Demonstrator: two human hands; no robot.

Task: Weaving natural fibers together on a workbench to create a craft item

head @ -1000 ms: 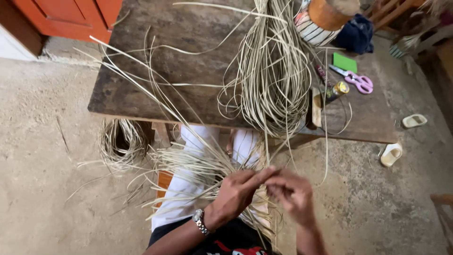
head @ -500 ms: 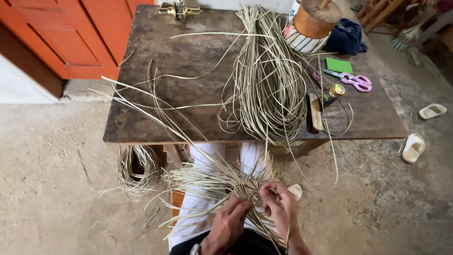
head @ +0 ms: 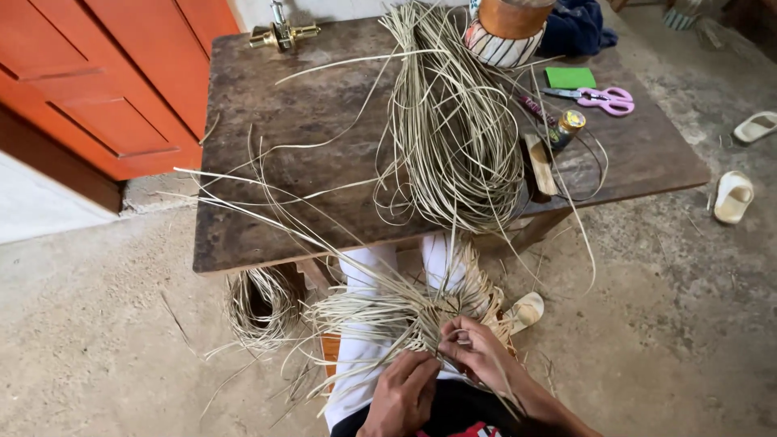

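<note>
Down at 6 o'clock, on the lap: a half-woven mat of thin pale straw strips (head: 405, 311), kept close to the body for easy reach. Curled tight over its near edge with the left hand (head: 402, 394), likely to stop the mat sliding. Pinched on one strip of it with the right hand (head: 477, 352), just toward 1 o'clock of the left, fingers closed for a fine grip. Loose ends fanned out toward 10 o'clock, free of the weave.

Up at 12 o'clock, on the dark wooden table (head: 275, 137): a big bundle of long pale reed strips (head: 453, 137), hanging over the edge near the hands, handy for pulling more. At 2 o'clock, pink-handled scissors (head: 603, 99) beside a flat green card (head: 570, 77). At 9 o'clock, on the floor, a small round coil of straw (head: 263, 303).
</note>
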